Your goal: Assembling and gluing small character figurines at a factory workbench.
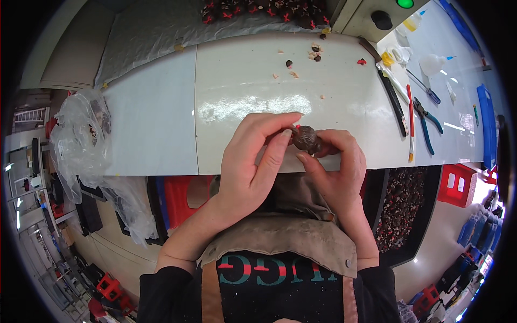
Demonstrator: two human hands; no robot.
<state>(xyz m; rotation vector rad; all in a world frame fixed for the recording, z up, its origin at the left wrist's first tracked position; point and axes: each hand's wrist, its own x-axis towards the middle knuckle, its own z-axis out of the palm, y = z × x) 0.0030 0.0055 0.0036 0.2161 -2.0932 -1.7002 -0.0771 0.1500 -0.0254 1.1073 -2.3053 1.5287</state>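
Above the near edge of the white table, both my hands close around a small dark brown rounded piece (pixel 307 139). It has a grooved surface, like a small moulded part. My right hand (pixel 342 161) grips it from the right between thumb and fingers. My left hand (pixel 256 153) pinches at its left side, where a bit of red shows by the fingertips. The fingers hide part of the piece, and its exact kind is unclear. Farther back lie small brown pieces (pixel 316 58) among pale scraps, and a red piece (pixel 361 62).
Rows of dark pieces with red bits (pixel 264 11) stand on a sheeted belt. At right lie a black-handled tool (pixel 393 102), a red brush (pixel 411 124), pliers (pixel 428 124) and a screwdriver (pixel 425 86). Clear plastic bags (pixel 83 129) hang left; a black tray (pixel 425 215) holds many small parts.
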